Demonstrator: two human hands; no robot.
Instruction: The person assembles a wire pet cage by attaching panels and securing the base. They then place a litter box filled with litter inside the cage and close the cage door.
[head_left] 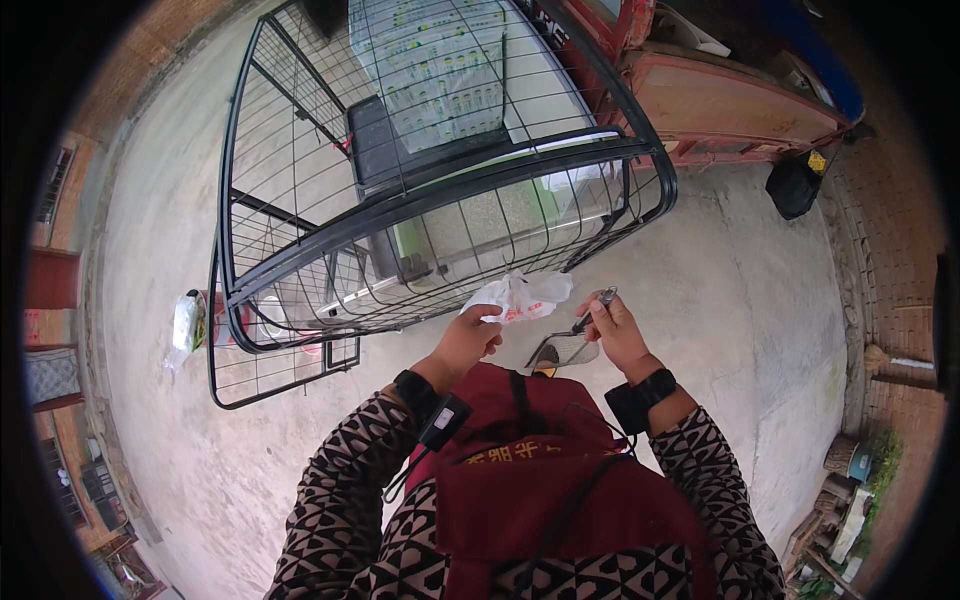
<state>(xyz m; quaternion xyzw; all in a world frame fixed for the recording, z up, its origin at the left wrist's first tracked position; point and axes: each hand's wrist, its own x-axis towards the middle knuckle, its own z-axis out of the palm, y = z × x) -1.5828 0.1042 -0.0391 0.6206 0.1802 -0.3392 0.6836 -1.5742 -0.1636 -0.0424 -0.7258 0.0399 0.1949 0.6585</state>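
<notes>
Concrete floor [170,420]; wire cage [375,218] upper centre, bottle packs [455,80] seen through it. Left hand [467,342] pinching white bag [525,297]; right hand [620,335] clamped on dark tool [584,322].

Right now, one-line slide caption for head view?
Left hand holding white plastic bag, right hand holding dark-handled tool, near black wire cage.

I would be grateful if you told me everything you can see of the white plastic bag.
The white plastic bag looks thin, slightly see-through and soft, with red printing on its lower part. It is crumpled and spread sideways, its edges uneven. The left hand pinches its left end between thumb and fingers, while the rest extends rightward toward the right hand, which is apart from it. Whether anything is inside cannot be told.
</notes>
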